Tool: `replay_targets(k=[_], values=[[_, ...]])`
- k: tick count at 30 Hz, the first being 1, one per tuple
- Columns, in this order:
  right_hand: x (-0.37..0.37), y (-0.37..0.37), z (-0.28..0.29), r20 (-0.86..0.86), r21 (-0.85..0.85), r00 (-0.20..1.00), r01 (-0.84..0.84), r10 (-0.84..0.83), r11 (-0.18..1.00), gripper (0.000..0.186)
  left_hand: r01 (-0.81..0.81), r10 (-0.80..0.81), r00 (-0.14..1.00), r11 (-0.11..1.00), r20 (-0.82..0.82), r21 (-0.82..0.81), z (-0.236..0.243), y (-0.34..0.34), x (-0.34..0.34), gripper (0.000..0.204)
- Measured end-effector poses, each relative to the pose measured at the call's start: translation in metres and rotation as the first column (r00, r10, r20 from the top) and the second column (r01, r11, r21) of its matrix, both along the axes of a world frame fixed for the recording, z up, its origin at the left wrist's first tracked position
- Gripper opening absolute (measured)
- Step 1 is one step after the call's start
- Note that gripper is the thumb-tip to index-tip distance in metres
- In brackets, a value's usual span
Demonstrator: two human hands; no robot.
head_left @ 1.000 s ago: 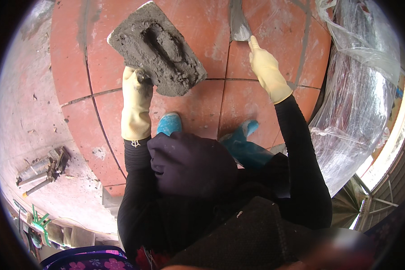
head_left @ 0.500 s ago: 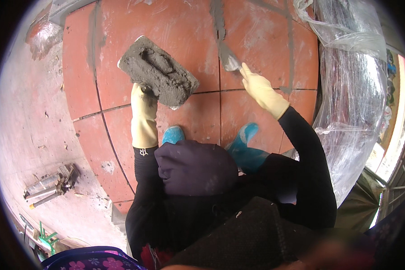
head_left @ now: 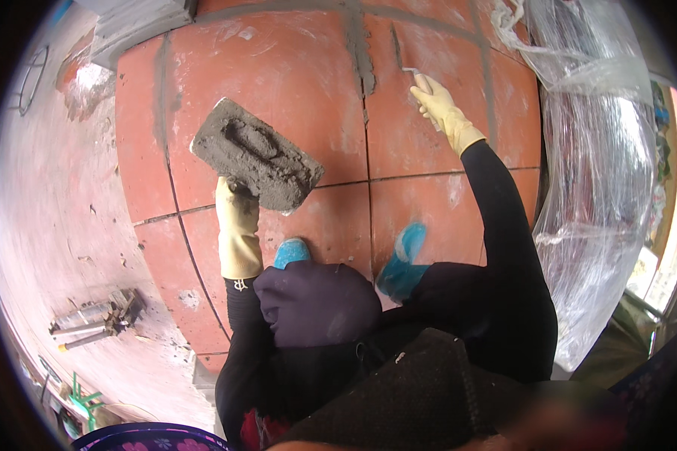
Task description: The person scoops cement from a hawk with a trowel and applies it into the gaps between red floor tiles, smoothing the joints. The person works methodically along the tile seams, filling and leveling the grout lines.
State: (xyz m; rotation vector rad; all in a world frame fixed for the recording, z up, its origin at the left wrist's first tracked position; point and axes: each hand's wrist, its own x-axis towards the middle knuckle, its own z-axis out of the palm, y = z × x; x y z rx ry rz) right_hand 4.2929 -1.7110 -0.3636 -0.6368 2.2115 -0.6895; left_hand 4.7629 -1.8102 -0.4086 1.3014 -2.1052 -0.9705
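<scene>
My left hand (head_left: 238, 225), in a cream rubber glove, is closed under a rectangular mortar board. A thick heap of wet grey mortar (head_left: 259, 158) covers the board, with a groove pressed into it. My right hand (head_left: 445, 113), gloved alike, is wrapped round the handle of a small trowel (head_left: 408, 69). The trowel's blade appears as a thin dark strip, turned edge-on over a red-orange tile (head_left: 447, 68). To its left, a tile joint is packed with grey mortar (head_left: 359, 49); lower down, that joint is a dark gap.
Clear plastic sheeting (head_left: 590, 165) wraps a long bulk along the right side. A metal tool (head_left: 101, 319) lies on the pale floor at left. A grey block (head_left: 143, 28) stands at the upper left. My blue boots (head_left: 405, 259) are on the tiles.
The trowel has left the mortared joint and moved up and right with my right hand, its blade now edge-on. My left hand still carries the loaded board. The whole view has shifted slightly.
</scene>
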Motion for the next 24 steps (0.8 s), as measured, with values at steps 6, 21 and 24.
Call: replay_targets(k=[6, 21, 24], values=[[-0.108, -0.050, -0.031, -0.708, 0.290, 0.597, -0.242, 0.377, 0.926, 0.048, 0.006, 0.545, 0.625, 0.712, -0.559, 0.702, -0.011, 0.011, 0.008, 0.053], [-0.117, -0.172, 0.010, -0.600, 0.223, 0.654, -0.417, 0.461, 0.881, 0.035, -0.117, 0.543, 0.748, 0.674, -0.381, 0.730, 0.032, 0.006, 0.005, 0.035], [-0.105, -0.171, 0.034, -0.490, 0.151, 0.749, -0.431, 0.446, 0.889, 0.018, -0.047, 0.751, 0.542, 0.475, -0.377, 0.879, 0.040, 0.003, -0.002, 0.031]])
